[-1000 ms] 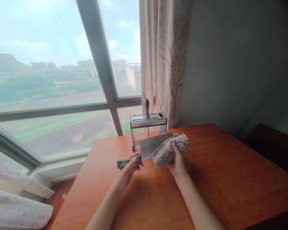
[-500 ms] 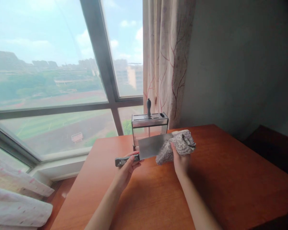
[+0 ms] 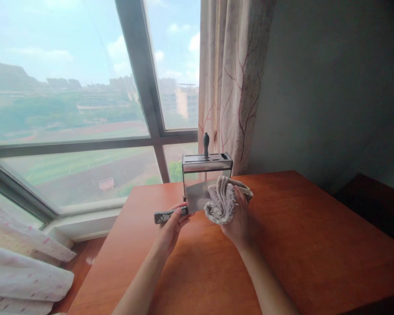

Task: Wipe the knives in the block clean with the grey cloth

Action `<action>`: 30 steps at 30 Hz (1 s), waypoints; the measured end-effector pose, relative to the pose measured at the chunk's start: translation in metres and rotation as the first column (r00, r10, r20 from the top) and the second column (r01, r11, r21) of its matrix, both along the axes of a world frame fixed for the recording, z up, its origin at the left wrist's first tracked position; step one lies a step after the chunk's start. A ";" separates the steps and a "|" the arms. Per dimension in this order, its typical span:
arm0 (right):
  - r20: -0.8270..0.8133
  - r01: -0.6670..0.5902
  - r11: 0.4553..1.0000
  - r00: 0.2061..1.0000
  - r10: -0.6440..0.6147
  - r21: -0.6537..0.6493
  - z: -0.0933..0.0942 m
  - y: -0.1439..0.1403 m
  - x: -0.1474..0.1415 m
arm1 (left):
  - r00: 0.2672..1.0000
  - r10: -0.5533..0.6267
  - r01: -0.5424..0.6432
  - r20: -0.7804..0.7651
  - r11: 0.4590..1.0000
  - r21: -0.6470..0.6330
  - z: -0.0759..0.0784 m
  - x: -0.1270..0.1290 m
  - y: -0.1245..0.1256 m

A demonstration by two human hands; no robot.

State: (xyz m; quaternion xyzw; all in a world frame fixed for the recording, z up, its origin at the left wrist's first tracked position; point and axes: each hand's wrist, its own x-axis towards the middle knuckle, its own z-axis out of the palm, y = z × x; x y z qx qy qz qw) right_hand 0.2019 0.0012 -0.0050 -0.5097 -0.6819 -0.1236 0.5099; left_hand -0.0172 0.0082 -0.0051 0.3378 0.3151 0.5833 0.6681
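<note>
My left hand (image 3: 173,225) grips a cleaver (image 3: 197,197) where its dark handle meets the broad grey blade, which points to the right. Bunched in my right hand (image 3: 238,221) is a folded grey-white towel (image 3: 220,201), and my fingers are closed round its right side. The towel lies against the blade and hides its far end. Both hands are raised above the wooden table. Just behind the blade stands a knife block (image 3: 207,162) with clear sides and a dark-topped slotted lid. One dark knife handle (image 3: 206,145) sticks up out of it.
The reddish-brown table (image 3: 302,227) spreads under my arms, its far edge close behind the knife block. A large window (image 3: 68,109) rises on the left, with a patterned curtain (image 3: 233,87) beside it. Another pale curtain (image 3: 26,275) hangs at the lower left.
My right hand has moved the towel left along the blade, toward the handle, and the towel's folds now face me. My left hand still holds the cleaver, almost unmoved.
</note>
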 end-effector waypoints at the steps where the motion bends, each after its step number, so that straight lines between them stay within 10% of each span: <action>1: 0.038 -0.026 1.000 0.999 0.026 -0.011 0.002 -0.002 -0.004 | 1.000 0.001 -0.001 -0.005 1.000 -0.004 0.000 0.001 0.000; 10: 0.309 -0.266 0.950 0.901 0.305 -0.164 0.004 -0.018 -0.040 | 0.999 0.029 -0.029 -0.035 1.000 0.012 0.002 0.009 -0.006; 21: 0.178 0.133 0.982 0.978 -0.108 -0.133 0.006 -0.009 -0.009 | 0.997 0.044 -0.044 -0.057 0.999 0.010 0.006 -0.004 -0.001; 30: 0.305 -0.057 0.992 0.948 0.089 -0.112 0.002 -0.023 -0.048 | 0.995 0.032 -0.027 -0.089 0.998 0.063 0.006 0.010 -0.008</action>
